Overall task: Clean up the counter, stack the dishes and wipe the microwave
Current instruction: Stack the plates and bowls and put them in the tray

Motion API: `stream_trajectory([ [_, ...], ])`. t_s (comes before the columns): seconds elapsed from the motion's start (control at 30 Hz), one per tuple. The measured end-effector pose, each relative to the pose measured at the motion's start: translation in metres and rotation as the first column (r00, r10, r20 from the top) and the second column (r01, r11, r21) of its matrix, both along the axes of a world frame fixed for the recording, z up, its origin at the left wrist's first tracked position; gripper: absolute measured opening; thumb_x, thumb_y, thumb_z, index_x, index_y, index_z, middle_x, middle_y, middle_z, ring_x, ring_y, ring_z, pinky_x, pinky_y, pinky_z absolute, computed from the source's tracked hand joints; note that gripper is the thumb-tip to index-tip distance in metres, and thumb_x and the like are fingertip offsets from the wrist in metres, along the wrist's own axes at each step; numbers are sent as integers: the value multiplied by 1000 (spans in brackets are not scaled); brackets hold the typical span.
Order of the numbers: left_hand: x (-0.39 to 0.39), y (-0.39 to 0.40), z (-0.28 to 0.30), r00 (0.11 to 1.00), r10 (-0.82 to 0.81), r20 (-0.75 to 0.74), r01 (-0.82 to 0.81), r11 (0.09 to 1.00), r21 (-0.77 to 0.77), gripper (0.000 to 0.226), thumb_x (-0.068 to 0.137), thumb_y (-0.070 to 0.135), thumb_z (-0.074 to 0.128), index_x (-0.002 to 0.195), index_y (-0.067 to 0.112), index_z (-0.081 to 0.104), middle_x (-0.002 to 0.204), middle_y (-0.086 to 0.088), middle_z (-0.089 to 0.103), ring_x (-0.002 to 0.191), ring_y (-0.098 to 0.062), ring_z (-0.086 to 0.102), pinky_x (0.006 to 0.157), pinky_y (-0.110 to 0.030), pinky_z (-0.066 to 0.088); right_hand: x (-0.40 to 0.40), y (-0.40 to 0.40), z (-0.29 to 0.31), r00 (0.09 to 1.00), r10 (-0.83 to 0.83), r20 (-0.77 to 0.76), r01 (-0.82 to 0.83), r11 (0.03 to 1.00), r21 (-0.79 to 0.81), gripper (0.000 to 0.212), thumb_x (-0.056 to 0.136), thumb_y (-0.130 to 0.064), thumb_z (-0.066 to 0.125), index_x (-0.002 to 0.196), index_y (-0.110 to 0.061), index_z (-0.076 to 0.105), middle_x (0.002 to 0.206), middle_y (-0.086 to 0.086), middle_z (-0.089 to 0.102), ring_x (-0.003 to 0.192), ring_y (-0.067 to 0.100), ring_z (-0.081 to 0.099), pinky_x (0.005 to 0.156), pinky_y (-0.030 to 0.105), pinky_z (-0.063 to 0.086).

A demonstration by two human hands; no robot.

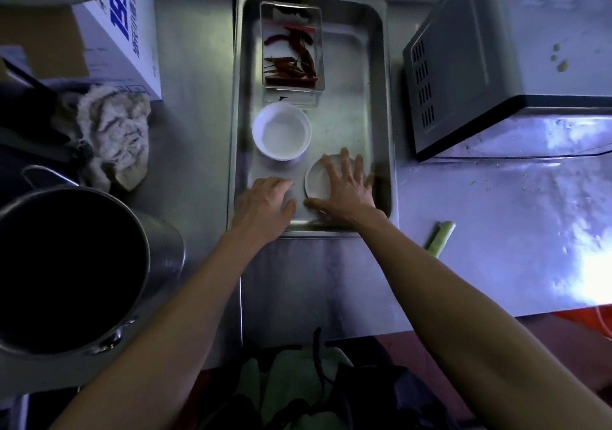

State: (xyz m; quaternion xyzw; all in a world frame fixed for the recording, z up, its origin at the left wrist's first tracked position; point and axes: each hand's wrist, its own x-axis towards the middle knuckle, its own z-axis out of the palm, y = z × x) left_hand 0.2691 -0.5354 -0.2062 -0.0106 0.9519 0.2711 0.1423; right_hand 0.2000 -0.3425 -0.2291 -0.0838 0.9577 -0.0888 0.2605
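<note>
- Your right hand (344, 188) lies flat, fingers straight and spread, over the small white dish (318, 179); the fingertips reach past the dish's far rim and nothing is gripped.
- Your left hand (265, 204) rests at the near left corner of the tray, fingers loosely curled downward; the frame does not show anything held in it.
- The small white dish sits in the near right part of the metal tray (377, 98); what it contains is hidden under your palm.
- The white bowl (281, 131) stands just beyond and to the left of the dish, apart from both hands; it looks empty.
- The small rectangular metal tin (291, 47) sits at the far left of the tray and holds dried red chillies (293, 59).
- The microwave (503, 52) stands to the right of the tray on the steel counter (496, 231); a few pale smears show on its top.
- A green vegetable stalk (438, 237) lies on the counter near your right forearm.
- A crumpled cloth (116, 135) lies left of the tray, beside a white box (122, 32).
- A large metal pot (76, 264) stands at the near left; its inside is too dark to read.
</note>
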Motion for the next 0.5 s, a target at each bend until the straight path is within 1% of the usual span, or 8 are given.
stream_trajectory([
  [0.07,-2,2,3,1000,-15,17,16,1000,-20,47,95,39,52,139,22,52,140,2,54,129,-22,46,101,-45,44,1,2,6,1000,-15,5,15,1000,5,101,81,-69,61,156,-37,2,165,2,-19,151,36,-18,117,64,0],
  [0.13,-4,6,8,999,-39,38,41,998,-55,48,95,40,51,140,24,51,142,3,52,130,-22,45,99,-44,44,3,6,13,1000,-26,12,26,1000,-1,89,87,-58,61,156,-34,9,167,2,-11,152,34,-10,118,63,7],
  [0.23,-9,17,20,993,-92,67,97,992,-78,48,94,37,52,140,23,50,141,-2,54,127,-27,48,97,-44,44,13,18,29,998,-26,-49,23,998,-53,77,91,-47,60,154,-31,18,167,4,5,152,31,5,119,58,18],
  [0.33,-14,37,34,987,-147,60,153,982,-110,49,93,36,54,140,23,51,137,-7,58,122,-32,54,97,-48,47,30,37,51,991,-33,-133,9,985,-171,68,92,-42,60,151,-26,30,162,7,25,145,32,27,115,50,31],
  [0.4,-14,55,43,982,-186,28,188,971,-145,49,94,38,56,140,22,51,138,-7,59,122,-32,56,96,-46,48,42,51,64,986,-68,-152,29,969,-245,59,93,-38,60,147,-24,41,155,6,38,138,32,40,110,46,38],
  [0.5,-9,87,52,963,-268,-14,260,945,-198,50,94,38,55,141,23,51,139,-6,57,123,-30,54,95,-45,49,63,82,82,980,-108,-167,57,957,-283,51,93,-36,59,141,-23,50,145,5,51,131,29,48,106,43,42],
])
